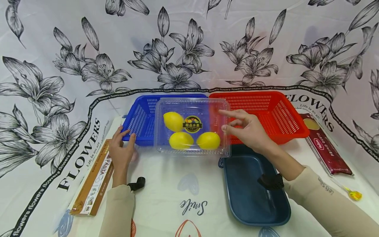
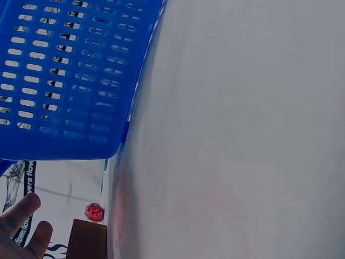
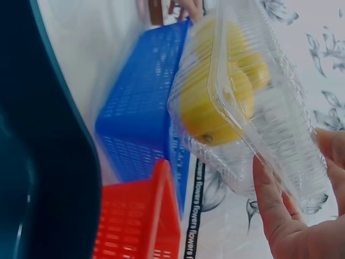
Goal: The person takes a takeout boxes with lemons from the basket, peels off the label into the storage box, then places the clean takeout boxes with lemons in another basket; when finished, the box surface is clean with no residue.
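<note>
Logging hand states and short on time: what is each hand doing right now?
Left hand: open, fingers resting on the blue basket rim.
Right hand: pinches the right edge of the clear lemon box, holding it.

This looks like a staged tabletop set-up rather than a lived-in room. A flower-printed cloth [image 1: 189,42] hangs as a backdrop from nine o'clock round to three, hiding the walls. The table [image 1: 165,194] wears a printed cover, with household groceries laid out: pasta boxes [image 1: 94,179], plastic baskets [image 1: 139,118], a tray [image 1: 251,194].
</note>
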Available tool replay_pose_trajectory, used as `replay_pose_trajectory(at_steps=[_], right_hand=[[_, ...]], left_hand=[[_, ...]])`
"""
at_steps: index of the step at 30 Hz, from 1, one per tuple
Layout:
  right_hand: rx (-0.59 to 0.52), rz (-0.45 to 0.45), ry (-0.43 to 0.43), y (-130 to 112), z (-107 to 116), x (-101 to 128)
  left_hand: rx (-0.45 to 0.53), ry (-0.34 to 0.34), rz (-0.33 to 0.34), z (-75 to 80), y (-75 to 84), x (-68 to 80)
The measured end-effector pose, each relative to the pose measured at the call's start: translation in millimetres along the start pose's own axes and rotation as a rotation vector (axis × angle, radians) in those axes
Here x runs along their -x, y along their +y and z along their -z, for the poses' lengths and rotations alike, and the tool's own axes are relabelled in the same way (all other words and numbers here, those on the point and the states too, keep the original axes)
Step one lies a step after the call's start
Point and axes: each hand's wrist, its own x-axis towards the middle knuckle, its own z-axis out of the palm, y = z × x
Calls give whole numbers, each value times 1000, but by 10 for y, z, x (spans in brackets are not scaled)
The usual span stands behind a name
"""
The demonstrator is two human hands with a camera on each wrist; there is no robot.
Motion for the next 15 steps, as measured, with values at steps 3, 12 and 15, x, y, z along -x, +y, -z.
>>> replay_pose_trajectory(at_steps=[3, 12, 15], right_hand=[[27, -12, 0, 23, -33, 57], [-56, -26, -48, 94, -180, 213], [-57, -25, -72, 115, -244, 271]], left_hand=[[-2, 1, 4, 0, -12, 4], [14, 6, -1, -3, -6, -10], [21, 7, -3, -5, -2, -9]])
